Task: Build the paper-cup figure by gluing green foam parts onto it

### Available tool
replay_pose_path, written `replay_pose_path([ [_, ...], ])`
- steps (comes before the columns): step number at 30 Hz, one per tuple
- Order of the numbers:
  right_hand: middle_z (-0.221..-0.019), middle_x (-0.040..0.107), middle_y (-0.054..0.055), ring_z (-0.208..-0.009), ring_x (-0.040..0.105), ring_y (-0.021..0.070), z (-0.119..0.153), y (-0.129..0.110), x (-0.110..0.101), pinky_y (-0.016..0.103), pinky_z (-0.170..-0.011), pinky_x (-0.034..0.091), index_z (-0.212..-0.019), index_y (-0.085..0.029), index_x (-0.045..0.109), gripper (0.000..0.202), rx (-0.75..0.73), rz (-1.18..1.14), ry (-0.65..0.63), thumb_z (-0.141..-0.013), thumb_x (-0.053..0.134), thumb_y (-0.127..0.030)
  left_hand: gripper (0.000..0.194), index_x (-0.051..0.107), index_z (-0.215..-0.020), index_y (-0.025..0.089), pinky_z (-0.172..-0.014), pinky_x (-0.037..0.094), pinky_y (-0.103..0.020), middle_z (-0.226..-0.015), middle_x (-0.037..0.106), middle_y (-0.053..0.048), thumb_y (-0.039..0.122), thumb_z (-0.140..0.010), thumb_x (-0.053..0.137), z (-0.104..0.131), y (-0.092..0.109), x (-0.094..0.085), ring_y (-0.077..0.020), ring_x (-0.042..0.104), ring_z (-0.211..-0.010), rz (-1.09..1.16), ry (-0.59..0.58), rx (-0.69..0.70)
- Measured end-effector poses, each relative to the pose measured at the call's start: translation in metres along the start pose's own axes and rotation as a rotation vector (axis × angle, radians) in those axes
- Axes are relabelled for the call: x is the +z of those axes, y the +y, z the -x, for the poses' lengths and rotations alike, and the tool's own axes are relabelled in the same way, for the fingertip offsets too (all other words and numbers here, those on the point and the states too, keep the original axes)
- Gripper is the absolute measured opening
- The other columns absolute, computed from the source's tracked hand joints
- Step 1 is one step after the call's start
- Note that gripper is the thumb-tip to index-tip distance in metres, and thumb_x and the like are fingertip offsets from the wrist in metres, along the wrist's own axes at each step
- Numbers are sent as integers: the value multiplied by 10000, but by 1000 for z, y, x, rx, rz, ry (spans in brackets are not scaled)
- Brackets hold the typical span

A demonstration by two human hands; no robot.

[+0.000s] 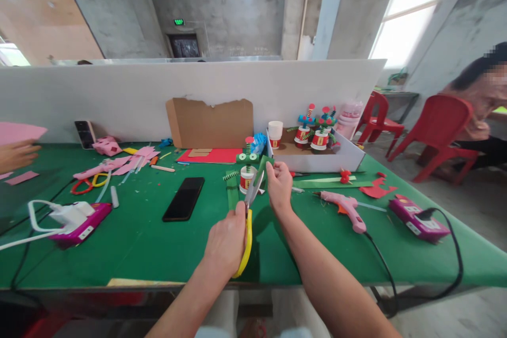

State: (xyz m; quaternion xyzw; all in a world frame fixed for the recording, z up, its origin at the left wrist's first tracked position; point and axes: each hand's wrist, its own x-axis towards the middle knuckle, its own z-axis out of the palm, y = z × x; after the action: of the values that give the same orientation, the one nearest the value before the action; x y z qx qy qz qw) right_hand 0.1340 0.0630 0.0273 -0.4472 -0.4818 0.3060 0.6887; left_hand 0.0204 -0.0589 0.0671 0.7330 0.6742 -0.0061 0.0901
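My left hand [226, 237] is closed round the yellow handles of a pair of scissors [248, 248], whose blades point up and away from me. In my right hand [279, 186], a strip of green paper [263, 166] is pinched between thumb and fingers. The blades lie right beside the strip; whether they touch it I cannot tell. Just behind them stands a paper-cup figure [246, 175] with a green head, white eyes and coiled arms. Another green strip [232, 194] lies to the left of the cup. A black phone [184, 199] rests left of my hands.
At right lie a pink glue gun [344, 208] and a purple power strip [420, 219]. Behind, a white box [317, 162] holds more cup figures. Another purple power strip [81, 227] and pink paper scraps [137, 161] are at left. Another person's hand [18, 156] holds pink paper.
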Motion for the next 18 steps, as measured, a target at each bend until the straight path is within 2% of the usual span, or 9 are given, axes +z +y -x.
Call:
replay_pose_path([
  [18,-444,331,-121,-420,246,70,0,0,1,220,-430,174,-751,-214,448,311,13,-1,10,-799,555,-502,290,370,-1209,161,-718,518,-342,-1034,648,-128,112,-927,318,-1,1,0,-253,695,-885,-1,-10,-1],
])
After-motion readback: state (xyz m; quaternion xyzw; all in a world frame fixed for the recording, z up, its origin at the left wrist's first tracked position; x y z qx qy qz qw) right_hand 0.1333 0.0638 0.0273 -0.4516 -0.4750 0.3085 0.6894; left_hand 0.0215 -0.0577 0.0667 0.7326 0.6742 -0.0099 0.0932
